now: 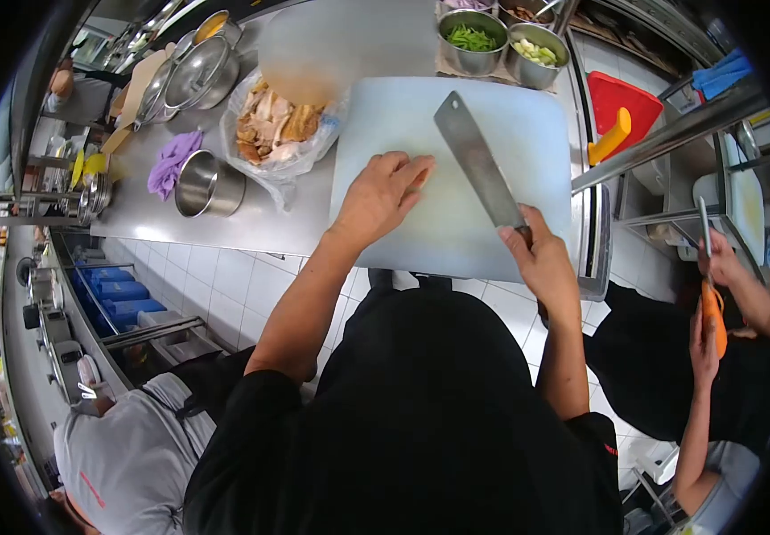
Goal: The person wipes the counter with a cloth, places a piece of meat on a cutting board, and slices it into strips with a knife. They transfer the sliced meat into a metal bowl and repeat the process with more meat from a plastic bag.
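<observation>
My right hand (541,254) is closed round the handle of a large cleaver (476,159), whose broad blade points away from me over the white cutting board (527,125). Over the left part of the board is my left hand (385,196), its fingers bent and close together around a small brown piece (422,175) that is mostly hidden and too small to name. Left of the board, an open plastic bag (318,156) holds pieces of meat (278,125) with browned edges.
A steel pot (210,184) and a purple cloth (173,164) lie left of the bag. Steel containers of cut greens (471,37) and pale chunks (535,51) stand behind the board. At right, a co-worker's hands hold a carrot (713,321) and a blade. Another person stands lower left.
</observation>
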`<state>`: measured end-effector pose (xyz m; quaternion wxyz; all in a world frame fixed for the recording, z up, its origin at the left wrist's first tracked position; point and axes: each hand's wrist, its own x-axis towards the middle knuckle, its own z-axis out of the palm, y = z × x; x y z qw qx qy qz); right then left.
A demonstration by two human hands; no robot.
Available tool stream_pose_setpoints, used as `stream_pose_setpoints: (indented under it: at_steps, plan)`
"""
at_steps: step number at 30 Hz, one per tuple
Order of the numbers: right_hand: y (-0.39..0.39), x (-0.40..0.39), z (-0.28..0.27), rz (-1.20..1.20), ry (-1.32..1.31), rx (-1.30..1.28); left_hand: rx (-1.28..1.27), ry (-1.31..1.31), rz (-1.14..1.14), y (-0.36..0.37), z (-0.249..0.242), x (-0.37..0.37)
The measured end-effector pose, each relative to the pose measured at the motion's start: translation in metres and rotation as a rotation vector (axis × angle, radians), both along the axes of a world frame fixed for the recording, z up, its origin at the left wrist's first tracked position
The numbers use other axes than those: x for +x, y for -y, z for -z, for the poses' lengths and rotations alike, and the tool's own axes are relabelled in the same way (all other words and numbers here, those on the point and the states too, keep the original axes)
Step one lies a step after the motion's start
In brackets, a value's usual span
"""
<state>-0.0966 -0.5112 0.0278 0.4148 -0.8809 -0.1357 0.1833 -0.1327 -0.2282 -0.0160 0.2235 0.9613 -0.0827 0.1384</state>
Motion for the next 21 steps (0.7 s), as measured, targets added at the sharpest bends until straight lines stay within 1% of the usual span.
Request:
stream_pose_setpoints:
  at_steps: [2, 3, 6, 9, 12, 15, 18, 21]
  plan:
    - [0.001, -0.007, 0.000, -0.019, -0.028, -0.018, -0.074, 0.039, -0.034, 0.004, 0.007, -0.001]
    - [0.000, -0.008, -0.005, -0.041, 0.002, -0.056, -0.111, 0.055, -0.055, 0.005, 0.010, -0.004]
    - [0.004, -0.002, 0.001, -0.086, 0.041, -0.098, -0.369, -0.033, -0.101, 0.004, 0.015, -0.007]
    - [0.007, 0.004, 0.018, -0.121, 0.116, -0.059, -0.374, 0.045, -0.116, -0.001, 0.031, -0.005]
    - [0.004, 0.009, 0.015, -0.090, 0.025, -0.076, -0.284, 0.110, -0.110, 0.001, 0.038, -0.003]
    - [0.002, 0.007, 0.012, -0.074, -0.007, -0.071, -0.251, 0.154, -0.140, 0.007, 0.039, -0.001]
    - [-0.001, 0.006, 0.006, -0.075, -0.038, -0.084, -0.329, 0.005, -0.234, 0.022, 0.025, -0.005]
    - [-0.004, 0.005, -0.009, -0.109, -0.051, -0.123, -0.742, -0.290, -0.329, 0.022, 0.003, -0.007]
